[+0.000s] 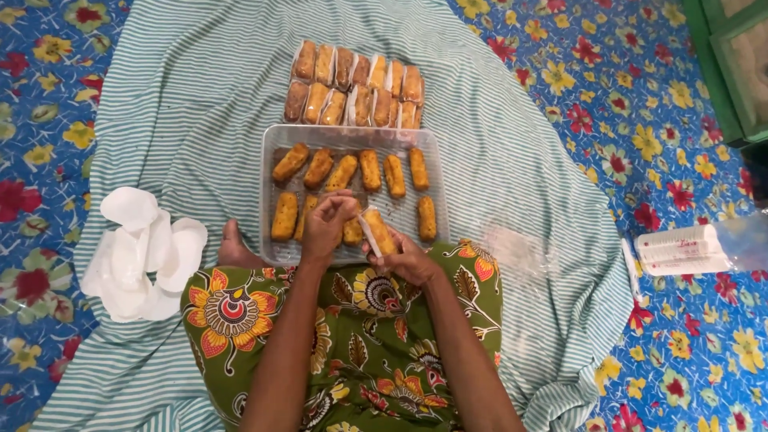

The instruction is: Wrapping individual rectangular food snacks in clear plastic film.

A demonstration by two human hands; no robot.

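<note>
A green-striped cloth [512,160] covered the flowered floor, with open cloth either side of the clear tray [352,136]. At the tray's near edge, the right hand [404,256] pinched a wrapped fried roll [378,232]; the left hand [328,220] pinched its wrapper end. Wrapped rolls [356,88] lay beyond the tray's far edge.

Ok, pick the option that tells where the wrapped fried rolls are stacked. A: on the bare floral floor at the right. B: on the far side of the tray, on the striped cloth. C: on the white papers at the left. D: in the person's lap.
B: the wrapped rolls lie in two rows on the striped cloth, just beyond the tray.
</note>
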